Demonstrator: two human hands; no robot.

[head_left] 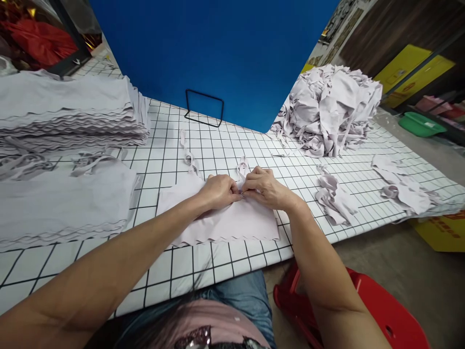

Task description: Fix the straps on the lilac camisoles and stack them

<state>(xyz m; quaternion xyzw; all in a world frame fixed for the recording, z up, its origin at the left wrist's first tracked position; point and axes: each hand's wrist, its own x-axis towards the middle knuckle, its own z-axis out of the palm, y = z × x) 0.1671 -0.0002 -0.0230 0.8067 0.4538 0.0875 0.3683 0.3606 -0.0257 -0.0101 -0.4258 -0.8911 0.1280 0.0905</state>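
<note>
A pale pinkish-white strappy top, seemingly a camisole (250, 225), lies flat before me with its wavy hem toward me. Its thin twisted straps (191, 157) stretch away over the table. My left hand (219, 191) pinches the top's upper edge near the middle. Close against it, my right hand (268, 189) has thumb and fingers closed on the same edge, at the base of one strap. Something tiny shows between the fingertips, too small to name.
Folded stacks of similar fabric (65, 104) stand at left, with strappy tops (61, 198) nearer me. A blue board (218, 53) rises behind the checked table (236, 264). To the right are a crumpled heap (334, 111), loose pieces (334, 198) and a red stool (388, 310).
</note>
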